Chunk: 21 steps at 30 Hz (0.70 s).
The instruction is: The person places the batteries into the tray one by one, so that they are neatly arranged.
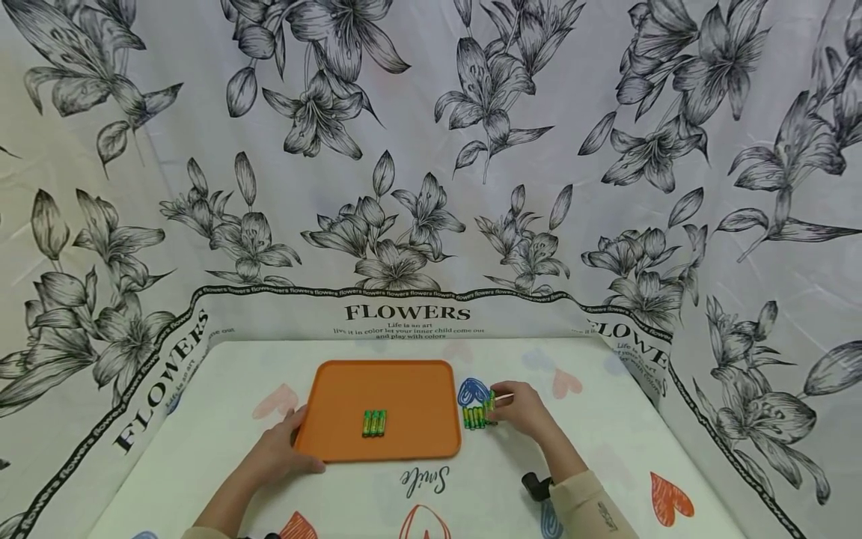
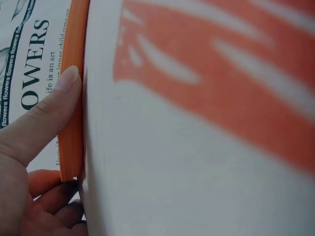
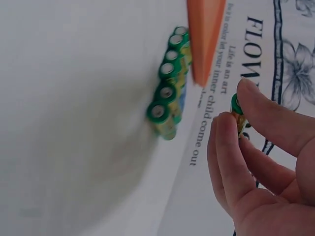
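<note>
My left hand [image 1: 279, 447] holds the left front corner of an orange tray [image 1: 417, 397]. In the left wrist view the thumb lies against the tray's side [image 2: 72, 132], and the other fingers curl by the corner. On the tray, three green-and-gold batteries [image 1: 374, 424] lie side by side. Just right of the tray, my right hand [image 1: 521, 408] pinches one battery [image 3: 236, 105] between thumb and fingers, up off the cloth. Beside it on the table is a row of several more batteries [image 3: 167, 78], their ends facing the right wrist camera.
A white tablecloth [image 1: 364, 498] printed with hearts and "Smile" covers the table. Flower-printed curtains [image 1: 404, 247] hang around the back and sides. A small black object [image 1: 536, 486] sits at the right wrist, by the beige sleeve [image 1: 592, 509].
</note>
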Each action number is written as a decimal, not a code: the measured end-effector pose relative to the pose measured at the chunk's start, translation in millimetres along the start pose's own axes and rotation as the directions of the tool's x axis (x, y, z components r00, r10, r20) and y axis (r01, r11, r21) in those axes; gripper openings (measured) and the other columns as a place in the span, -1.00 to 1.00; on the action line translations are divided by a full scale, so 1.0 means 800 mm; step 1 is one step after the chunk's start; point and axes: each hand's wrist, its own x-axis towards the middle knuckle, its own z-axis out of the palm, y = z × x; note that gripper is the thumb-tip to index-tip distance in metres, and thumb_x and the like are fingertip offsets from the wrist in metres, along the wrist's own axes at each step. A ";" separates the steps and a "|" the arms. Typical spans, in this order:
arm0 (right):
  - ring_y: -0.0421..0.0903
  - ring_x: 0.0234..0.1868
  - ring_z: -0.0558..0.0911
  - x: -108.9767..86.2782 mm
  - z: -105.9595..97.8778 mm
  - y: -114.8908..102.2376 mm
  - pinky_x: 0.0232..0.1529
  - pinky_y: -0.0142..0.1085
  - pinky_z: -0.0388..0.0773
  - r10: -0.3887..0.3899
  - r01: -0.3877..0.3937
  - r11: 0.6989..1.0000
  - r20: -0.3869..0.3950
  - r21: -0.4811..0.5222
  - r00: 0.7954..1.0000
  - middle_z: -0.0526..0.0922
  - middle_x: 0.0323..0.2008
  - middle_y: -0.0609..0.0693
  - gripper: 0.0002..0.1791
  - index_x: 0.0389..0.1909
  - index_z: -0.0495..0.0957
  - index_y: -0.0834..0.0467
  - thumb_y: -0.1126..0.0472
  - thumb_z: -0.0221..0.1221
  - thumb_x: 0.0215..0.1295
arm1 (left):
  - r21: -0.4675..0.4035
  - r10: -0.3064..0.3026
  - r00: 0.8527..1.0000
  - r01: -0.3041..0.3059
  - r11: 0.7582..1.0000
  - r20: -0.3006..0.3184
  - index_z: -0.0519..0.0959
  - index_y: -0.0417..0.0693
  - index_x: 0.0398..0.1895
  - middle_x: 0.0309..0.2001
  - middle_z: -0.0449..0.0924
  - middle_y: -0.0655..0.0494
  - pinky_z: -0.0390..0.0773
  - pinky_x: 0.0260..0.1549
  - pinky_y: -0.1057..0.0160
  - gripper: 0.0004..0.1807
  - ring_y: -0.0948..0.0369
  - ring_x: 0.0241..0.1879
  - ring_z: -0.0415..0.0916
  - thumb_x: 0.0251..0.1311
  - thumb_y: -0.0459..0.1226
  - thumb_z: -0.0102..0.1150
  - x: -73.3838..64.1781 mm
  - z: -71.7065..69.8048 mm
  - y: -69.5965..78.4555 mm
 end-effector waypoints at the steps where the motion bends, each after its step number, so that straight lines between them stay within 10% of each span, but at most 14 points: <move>1: -0.04 -0.09 0.71 0.001 0.001 -0.004 -0.17 -0.16 0.72 -0.001 0.001 1.000 0.002 0.010 1.000 0.72 -0.05 0.06 -0.37 0.20 0.57 0.27 0.32 0.49 0.05 | 0.000 -0.003 1.000 0.003 1.000 0.000 0.02 -0.25 0.59 0.54 -0.16 -0.47 0.03 0.40 -0.39 0.49 -0.39 0.51 -0.12 -0.41 0.16 0.68 0.000 0.000 0.000; 21: -0.08 -0.14 0.70 0.015 0.038 -0.069 -0.16 -0.18 0.71 -0.119 0.117 0.992 0.070 0.040 0.990 0.74 -0.17 0.02 -0.41 0.19 0.59 0.24 0.26 0.48 0.10 | -0.008 0.009 1.000 -0.009 1.000 -0.015 0.03 -0.25 0.58 0.54 -0.15 -0.48 0.03 0.40 -0.40 0.50 -0.40 0.50 -0.12 -0.43 0.15 0.69 0.000 0.001 -0.001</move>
